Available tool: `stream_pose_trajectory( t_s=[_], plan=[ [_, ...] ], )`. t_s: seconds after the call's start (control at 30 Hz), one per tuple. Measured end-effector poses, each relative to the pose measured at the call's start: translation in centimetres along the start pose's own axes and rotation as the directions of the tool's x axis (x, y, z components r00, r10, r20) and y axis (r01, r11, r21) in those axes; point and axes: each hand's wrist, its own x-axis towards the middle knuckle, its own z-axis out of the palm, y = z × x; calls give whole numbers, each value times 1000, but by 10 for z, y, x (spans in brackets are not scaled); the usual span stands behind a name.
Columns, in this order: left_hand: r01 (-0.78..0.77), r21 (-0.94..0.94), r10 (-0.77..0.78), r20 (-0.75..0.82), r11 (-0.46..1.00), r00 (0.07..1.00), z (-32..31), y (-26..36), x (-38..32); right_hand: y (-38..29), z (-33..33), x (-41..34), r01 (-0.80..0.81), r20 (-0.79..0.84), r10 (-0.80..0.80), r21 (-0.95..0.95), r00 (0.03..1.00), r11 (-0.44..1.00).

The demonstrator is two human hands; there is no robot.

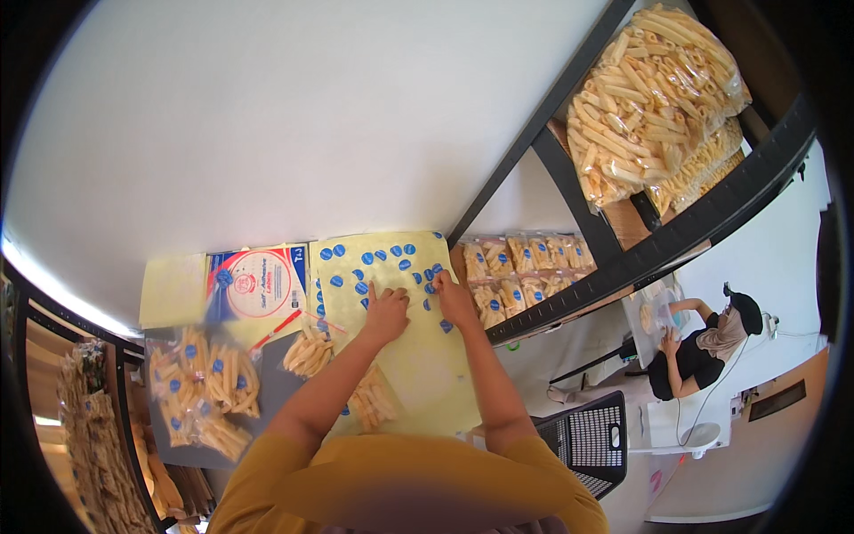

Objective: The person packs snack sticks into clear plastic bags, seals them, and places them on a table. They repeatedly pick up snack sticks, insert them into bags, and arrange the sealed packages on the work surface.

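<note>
A yellow backing sheet (413, 354) dotted with several round blue stickers (367, 258) lies before me. My left hand (387, 314) rests on it with the index finger stretched out and touching the sheet, holding nothing that I can see. At the sheet's right side my right hand (455, 302) has its fingertips bent together near a cluster of stickers; whether a sticker is between them is too small to tell. A clear bag of stick-shaped snacks (308, 354) lies left of my left forearm, and another snack bag (373, 400) lies below my left hand.
Several stickered snack bags (200, 387) lie on the grey surface at left, below an adhesive label pack (260, 284) and a red-handled tool (283, 328). A black metal shelf frame (600, 274) at right holds packed snack bags (514, 267). Beyond are a black crate (587, 440) and a person (700, 354).
</note>
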Motion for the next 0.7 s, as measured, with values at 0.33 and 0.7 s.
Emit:
stream_pose_trajectory(
  t_s=[0.33,0.7],
  plan=[
    [87,-255,-57,123,963,991,-13,-17,6,5,-2,-24,123,-307,-31,286,951,950],
    [-38,-535,-145,-296,844,944,-74,-51,-56,-11,-30,-167,44,-249,160,654,955,755]
  ],
)
